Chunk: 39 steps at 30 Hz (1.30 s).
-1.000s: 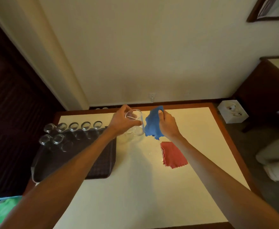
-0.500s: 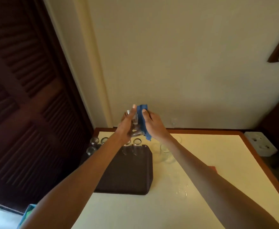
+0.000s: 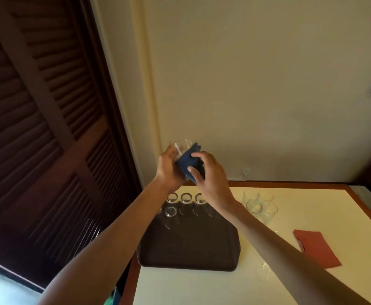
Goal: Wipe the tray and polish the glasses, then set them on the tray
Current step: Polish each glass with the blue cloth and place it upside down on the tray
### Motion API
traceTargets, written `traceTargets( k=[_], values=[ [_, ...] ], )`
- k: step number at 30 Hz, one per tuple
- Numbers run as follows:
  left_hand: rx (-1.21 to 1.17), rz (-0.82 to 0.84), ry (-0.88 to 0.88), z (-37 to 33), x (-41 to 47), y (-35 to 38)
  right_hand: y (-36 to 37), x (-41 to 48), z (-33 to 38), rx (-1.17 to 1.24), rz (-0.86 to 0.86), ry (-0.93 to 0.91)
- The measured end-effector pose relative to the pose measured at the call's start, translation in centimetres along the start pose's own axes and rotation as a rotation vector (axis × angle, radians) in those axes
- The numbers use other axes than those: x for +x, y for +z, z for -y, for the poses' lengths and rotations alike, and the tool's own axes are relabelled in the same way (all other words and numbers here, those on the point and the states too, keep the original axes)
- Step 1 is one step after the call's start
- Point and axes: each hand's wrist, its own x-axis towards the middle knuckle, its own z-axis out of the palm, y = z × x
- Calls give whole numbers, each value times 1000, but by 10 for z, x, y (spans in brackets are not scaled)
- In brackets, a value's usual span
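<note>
The glass [image 3: 183, 148] sits raised above the tray [image 3: 189, 247], your left hand [image 3: 169, 170] clasping it while your right hand [image 3: 211, 172] pinches the blue cloth [image 3: 187, 162] against it. Polished glasses [image 3: 185, 198] already line the tray's far edge; a few [image 3: 260, 205] wait on the table [image 3: 202, 287].

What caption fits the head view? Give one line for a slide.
Left hand holds a glass while right hand polishes it with a blue cloth above the tray.
</note>
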Motion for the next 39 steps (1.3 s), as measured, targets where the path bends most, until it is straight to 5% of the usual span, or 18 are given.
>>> traceTargets(
  k=[5, 9, 17, 25, 34, 39],
  values=[
    [79, 20, -69, -3, -6, 6, 23, 5, 6, -39, -114, -14],
    [165, -17, -44, 4, -3, 5, 33, 23, 8, -51, -100, 161],
    [346, -30, 42, 4, 9, 8, 34, 47, -5, 379, -34, 546],
    [336, -121, 39, 9, 24, 9, 43, 15, 2, -68, -95, 200],
    [416, -152, 58, 16, 10, 34, 12, 50, -9, 361, -62, 592],
    [388, -243, 62, 11, 12, 38, 13, 33, -4, 287, -24, 576]
  ],
)
